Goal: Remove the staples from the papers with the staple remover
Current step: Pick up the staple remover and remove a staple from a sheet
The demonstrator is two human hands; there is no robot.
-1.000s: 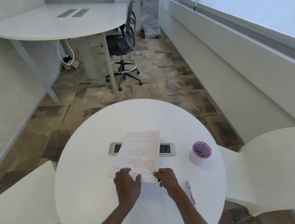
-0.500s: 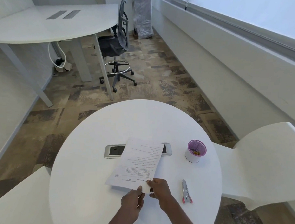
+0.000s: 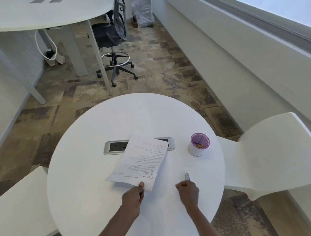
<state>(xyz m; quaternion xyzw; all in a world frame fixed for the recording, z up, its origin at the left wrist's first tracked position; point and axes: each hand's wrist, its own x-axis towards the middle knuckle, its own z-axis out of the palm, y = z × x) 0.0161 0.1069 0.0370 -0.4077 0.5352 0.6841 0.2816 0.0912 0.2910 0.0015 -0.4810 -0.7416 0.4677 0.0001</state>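
Observation:
Printed stapled papers [image 3: 142, 162] lie slanted on the round white table [image 3: 98, 195], partly covering its power outlet panel. My left hand [image 3: 132, 197] pinches their near edge between thumb and fingers, lifting it slightly. My right hand [image 3: 188, 191] is off the papers and sits over the silver staple remover [image 3: 187, 176], whose far end sticks out beyond my curled fingers. Whether the fingers have closed round it cannot be made out.
A white cup with a purple rim [image 3: 199, 144] holding small gold bits stands at the table's right. The outlet panel [image 3: 114, 147] is set in the middle. White chairs [image 3: 267, 149] flank the table; an office chair [image 3: 112, 32] and desk stand beyond.
My right hand let go of the papers and moved right onto the staple remover. My left hand shifted from lying flat on the papers to pinching their near edge.

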